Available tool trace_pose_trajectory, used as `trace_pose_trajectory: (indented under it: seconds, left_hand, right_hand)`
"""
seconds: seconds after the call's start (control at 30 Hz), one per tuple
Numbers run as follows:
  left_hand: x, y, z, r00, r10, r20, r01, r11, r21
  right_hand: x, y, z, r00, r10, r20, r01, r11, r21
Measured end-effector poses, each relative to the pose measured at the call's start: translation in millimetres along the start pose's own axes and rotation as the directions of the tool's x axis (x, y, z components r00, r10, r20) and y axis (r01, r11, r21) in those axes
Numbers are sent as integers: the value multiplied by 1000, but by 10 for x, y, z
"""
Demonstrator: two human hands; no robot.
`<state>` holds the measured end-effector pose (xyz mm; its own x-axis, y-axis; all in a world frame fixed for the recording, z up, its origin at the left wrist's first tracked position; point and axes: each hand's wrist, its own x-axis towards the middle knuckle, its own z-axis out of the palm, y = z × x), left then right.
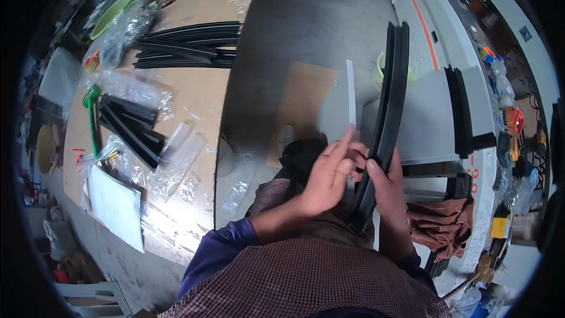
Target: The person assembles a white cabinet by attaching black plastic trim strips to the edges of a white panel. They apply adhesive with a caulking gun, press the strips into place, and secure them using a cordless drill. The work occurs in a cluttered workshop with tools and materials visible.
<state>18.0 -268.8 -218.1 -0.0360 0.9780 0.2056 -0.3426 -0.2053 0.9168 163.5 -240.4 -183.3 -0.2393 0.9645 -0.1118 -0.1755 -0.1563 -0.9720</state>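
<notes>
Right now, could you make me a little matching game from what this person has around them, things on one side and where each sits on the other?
Things:
1. long curved black strip
2. rust-brown cloth
3. white sheet of paper
4. green bowl

Places:
A. far left corner of the wooden board
B. held in both hands, the left hand and right hand
C. near left edge of the board
D. low on the right, beside the person

Pairs: 1-B, 2-D, 3-C, 4-A

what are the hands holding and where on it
A long curved black rail. The right hand grips it near its lower end; the left hand touches the same lower stretch from the left side with its fingers.
</notes>
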Motion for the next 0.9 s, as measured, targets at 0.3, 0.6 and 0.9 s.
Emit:
trace_pose_trajectory:
  seconds: [0.3,0.6,0.9]
  left_hand:
    - [-330,-1220,-396,925,-347,152,192,774,604]
    - [-313,-1195,-406,915,-354,193,185,795,578]
    - [-313,-1270,-385,919,-334,211,169,814,555]
  right_hand:
    - [402,833,-706,975,209,-72,-221,931,-290]
    - [603,853,-546,977,212,-35,-215,969,-120]
    - [604,907,-472,980,165,-112,-194,921,-338]
